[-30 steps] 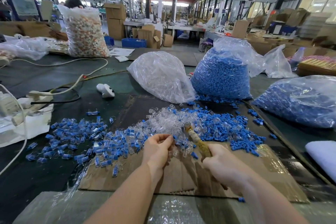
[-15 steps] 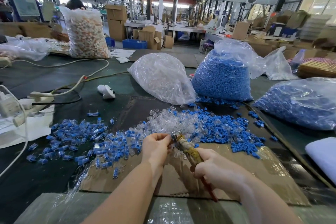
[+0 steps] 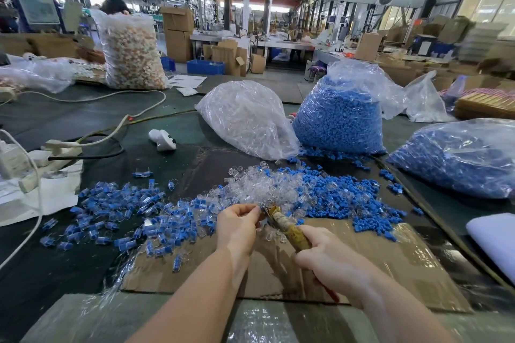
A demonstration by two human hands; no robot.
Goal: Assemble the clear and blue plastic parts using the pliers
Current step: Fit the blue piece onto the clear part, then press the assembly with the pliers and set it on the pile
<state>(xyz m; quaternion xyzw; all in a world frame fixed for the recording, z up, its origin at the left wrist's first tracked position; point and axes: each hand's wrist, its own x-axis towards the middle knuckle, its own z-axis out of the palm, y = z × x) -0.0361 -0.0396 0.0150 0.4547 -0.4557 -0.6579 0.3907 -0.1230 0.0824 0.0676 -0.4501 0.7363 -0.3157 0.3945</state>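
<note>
Item 1: my right hand (image 3: 331, 262), fingers wrapped round the handles of the pliers (image 3: 289, 227), nose aimed up-left over the cardboard sheet (image 3: 376, 264).
Item 2: my left hand (image 3: 237, 227), fingertips pinched together at the pliers' nose; the part between them is too small to make out.
Item 3: loose clear parts (image 3: 262, 185), heaped at the far edge of the cardboard sheet, just beyond both hands.
Item 4: loose blue parts (image 3: 348, 198), spread right of the clear heap along the same edge.
Item 5: assembled clear-and-blue pieces (image 3: 117, 209), scattered left of the cardboard sheet.
Item 6: clear bag (image 3: 248, 117), beyond the cardboard sheet, holding clear parts, leaning against item 7.
Item 7: open-topped bag (image 3: 340, 117), also beyond the sheet, filled with blue parts, some spilled at its base.
Item 8: 1 further bag of blue pieces (image 3: 459, 156), lying right of the cardboard sheet.
Item 9: tall bag (image 3: 131, 53), far beyond the sheet to the left, packed with pale orange-and-white pieces.
</note>
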